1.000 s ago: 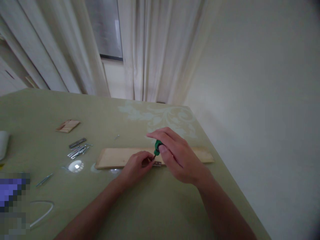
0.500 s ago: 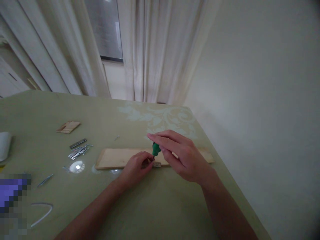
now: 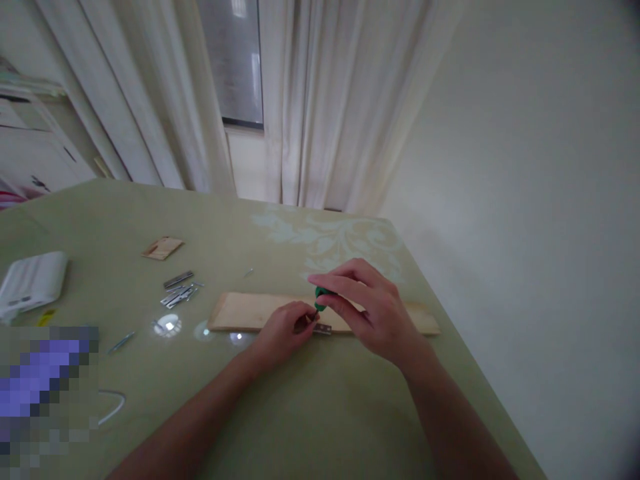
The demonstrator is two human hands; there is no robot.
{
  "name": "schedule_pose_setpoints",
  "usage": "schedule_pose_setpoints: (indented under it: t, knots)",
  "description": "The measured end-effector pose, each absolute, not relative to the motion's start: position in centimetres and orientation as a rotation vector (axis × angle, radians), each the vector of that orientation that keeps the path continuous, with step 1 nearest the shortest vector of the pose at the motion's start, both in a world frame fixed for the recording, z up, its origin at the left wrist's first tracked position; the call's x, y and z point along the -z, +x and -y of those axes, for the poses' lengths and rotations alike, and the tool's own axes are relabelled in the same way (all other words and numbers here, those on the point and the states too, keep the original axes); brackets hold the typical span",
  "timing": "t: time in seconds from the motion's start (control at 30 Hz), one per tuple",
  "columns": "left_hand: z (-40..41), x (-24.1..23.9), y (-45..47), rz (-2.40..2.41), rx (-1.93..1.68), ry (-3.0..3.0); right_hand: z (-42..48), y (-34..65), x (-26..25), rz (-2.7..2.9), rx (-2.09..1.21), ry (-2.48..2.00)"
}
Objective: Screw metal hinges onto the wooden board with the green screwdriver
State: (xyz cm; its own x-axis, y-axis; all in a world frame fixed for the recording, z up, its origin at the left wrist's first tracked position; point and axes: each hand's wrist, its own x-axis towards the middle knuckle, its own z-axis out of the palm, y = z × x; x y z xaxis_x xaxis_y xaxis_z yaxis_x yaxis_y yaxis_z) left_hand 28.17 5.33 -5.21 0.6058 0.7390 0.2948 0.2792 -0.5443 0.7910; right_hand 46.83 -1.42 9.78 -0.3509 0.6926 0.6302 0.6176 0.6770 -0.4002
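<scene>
A long pale wooden board (image 3: 240, 311) lies flat on the green tablecloth (image 3: 310, 413). A small metal hinge (image 3: 323, 329) sits at the board's near edge. My right hand (image 3: 367, 311) is closed round a green-handled screwdriver (image 3: 321, 298), whose tip points down at the hinge. My left hand (image 3: 283, 330) rests on the board beside the hinge, fingers pinched at the screwdriver tip. What the left fingers hold is too small to make out.
Several metal hinges (image 3: 179, 291) and screws lie left of the board, with a small wooden piece (image 3: 163, 248) behind them. A white box (image 3: 31, 282) sits far left, a white cable (image 3: 113, 408) near left. The table's right edge drops off near the wall; curtains hang behind.
My right hand has turned on the screwdriver, fingers shifting round its handle. The view has swung a little left, bringing the white box into sight. My left hand has stayed by the hinge.
</scene>
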Motion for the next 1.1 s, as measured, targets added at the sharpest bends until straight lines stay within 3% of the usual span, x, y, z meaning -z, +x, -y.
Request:
schedule_pose_setpoints:
  t: [1.1]
  knots:
    - [-5.5, 4.8, 28.0, -0.831, -0.770, 2.047, 0.2, 46.8, -8.9, 2.032, -0.057, -0.986]
